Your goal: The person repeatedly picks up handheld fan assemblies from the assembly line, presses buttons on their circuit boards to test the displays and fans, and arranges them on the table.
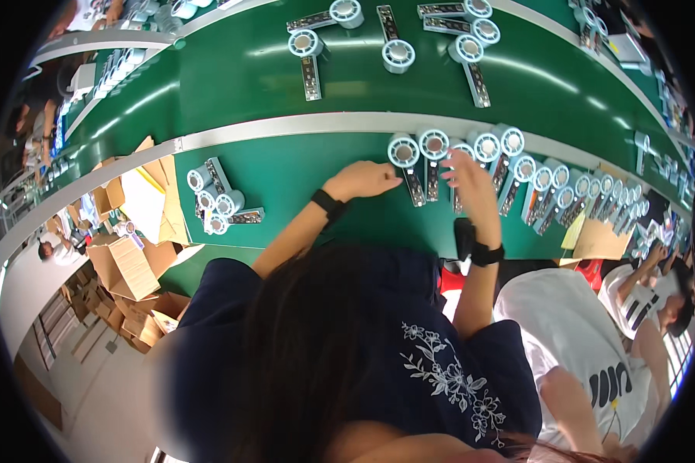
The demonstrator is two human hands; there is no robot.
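Note:
A row of small light-blue handheld fans with round heads and dark handles lies along the near green table (301, 170). My left hand (361, 180) has its fingers curled, with the tips at the handle of one fan (405, 154). My right hand (471, 189) lies over the neighbouring fan (462, 147) and covers most of its handle, fingers stretched along it. Both wrists wear dark bands. My hair and dark blue shirt fill the lower middle of the view.
A small cluster of fans (212, 202) lies to the left. More fans (398, 54) ride on the far green belt. Open cardboard boxes (123, 266) stand at the left. A person in a white shirt (587, 347) sits at the right.

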